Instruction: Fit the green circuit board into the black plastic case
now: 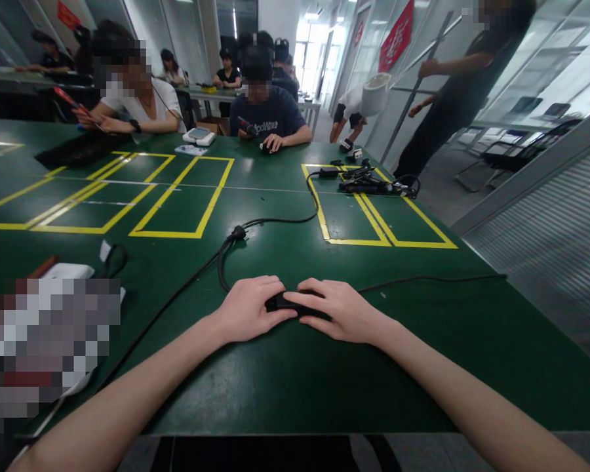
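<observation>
Both my hands rest on the green table (285, 380) near its front edge, meeting over a small black device (282, 303). My left hand (248, 308) curls its fingers over the device's left end. My right hand (337, 308) lies over its right end, with the index finger stretched along the top. Most of the device is hidden under my fingers. A black cable (226, 252) loops away from it toward the far side, and a thin black wire (423, 280) runs off to the right.
Yellow tape rectangles (181, 196) mark the tabletop. A pile of black adapters and cables (368, 182) lies at the far right. Two seated people (270, 115) work at the far edge; another person (452, 98) stands at the right. White objects (69, 270) lie at my left.
</observation>
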### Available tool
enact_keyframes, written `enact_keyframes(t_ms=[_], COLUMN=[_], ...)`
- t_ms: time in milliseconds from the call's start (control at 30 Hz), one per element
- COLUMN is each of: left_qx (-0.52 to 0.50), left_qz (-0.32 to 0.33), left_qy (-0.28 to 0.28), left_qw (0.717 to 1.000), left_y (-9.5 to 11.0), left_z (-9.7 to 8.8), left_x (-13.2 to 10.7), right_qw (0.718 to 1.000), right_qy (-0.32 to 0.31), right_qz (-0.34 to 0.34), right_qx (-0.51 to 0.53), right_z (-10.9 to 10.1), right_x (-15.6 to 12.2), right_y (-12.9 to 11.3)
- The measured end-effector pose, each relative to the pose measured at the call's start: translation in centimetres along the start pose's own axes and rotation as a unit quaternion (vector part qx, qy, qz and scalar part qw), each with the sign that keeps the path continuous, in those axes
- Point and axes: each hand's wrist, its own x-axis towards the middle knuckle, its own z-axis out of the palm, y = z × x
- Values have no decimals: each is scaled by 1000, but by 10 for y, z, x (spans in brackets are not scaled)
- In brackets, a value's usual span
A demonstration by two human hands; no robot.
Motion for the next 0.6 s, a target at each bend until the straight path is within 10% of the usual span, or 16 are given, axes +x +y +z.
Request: enact_keyframes(t_ms=[600], left_qx=[7], left_qz=[-19], left_qy=[19], left_qw=[1000], left_y=[-4], left_z=[2], left_x=[4], right_qw=[997], right_qy=[-41], right_qz=[64], right_qx=[24], right_z=[1], right_x=[-5], right_y=[5])
